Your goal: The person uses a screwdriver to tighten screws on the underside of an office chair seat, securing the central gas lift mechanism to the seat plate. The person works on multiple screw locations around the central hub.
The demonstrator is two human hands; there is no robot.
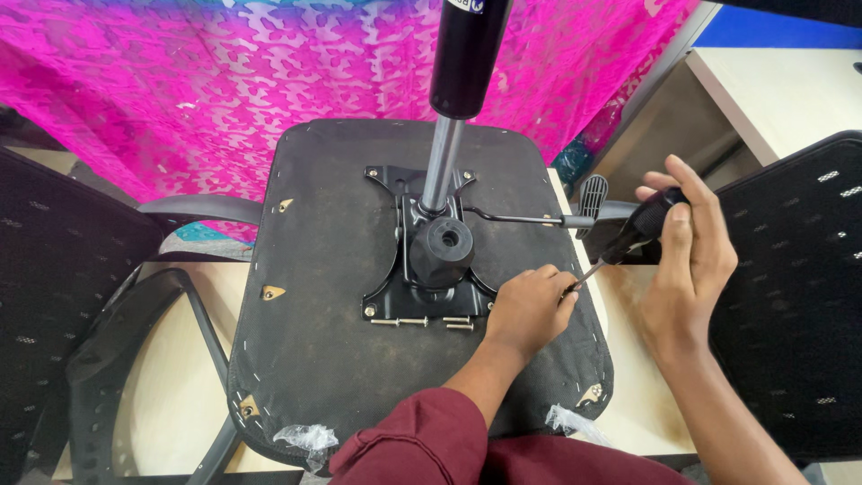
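Upturned chair seat (341, 359) lay on the desk (642, 395), underside up, gas cylinder (449, 135) sticking up from the black mounting plate (422, 269). Right hand (687, 260) had its grip wrapped closed around the black screwdriver (628, 238) handle. Screwdriver long axis slanted down and left, tip low at the seat's right edge. Left hand (530, 310) sat right at that tip, fingers pinched shut near it; what they pinched, cannot tell. Left hand was nearer the plate. Loose bolts (422, 321) lay just below the plate, left of the left hand.
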